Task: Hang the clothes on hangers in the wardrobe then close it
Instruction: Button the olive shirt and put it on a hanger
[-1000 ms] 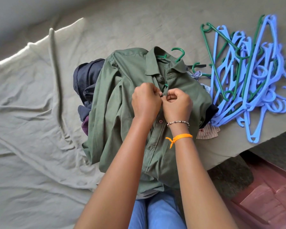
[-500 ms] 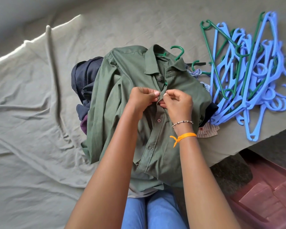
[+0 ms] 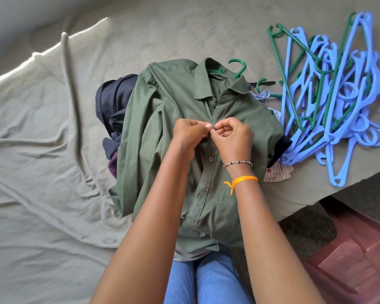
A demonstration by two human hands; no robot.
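From the head view I look down at a bed covered in a soft grey-green sheet (image 3: 53,150), creased into long ridges on its left half and smoother toward the back. On it sits a pile of clothes, and on top lies an olive-green shirt (image 3: 173,119) of matte woven cotton, with a stiff pointed collar, a stitched front placket and small dark round buttons down it. The shirt is already on a green hanger (image 3: 239,68); only its curved plastic hook shows, poking out above the collar. The shirt's hem hangs over the bed edge onto my blue jeans (image 3: 206,281).

My left hand (image 3: 190,133) and right hand (image 3: 233,137) meet at the placket just below the collar. Both have fingers curled, thumb and fingertips pinching the fabric edges where a button sits; the fingertips of the two hands touch. A beaded bracelet (image 3: 237,163) and an orange thread band (image 3: 244,179) circle my right wrist.

Under the shirt's left side bulge dark navy garments (image 3: 114,99), with a purple scrap below them. To the right lies a tangled heap of thin, glossy plastic hangers (image 3: 338,102), mostly pale blue with a few green. A striped cloth (image 3: 276,174) peeks out by the shirt's right edge.
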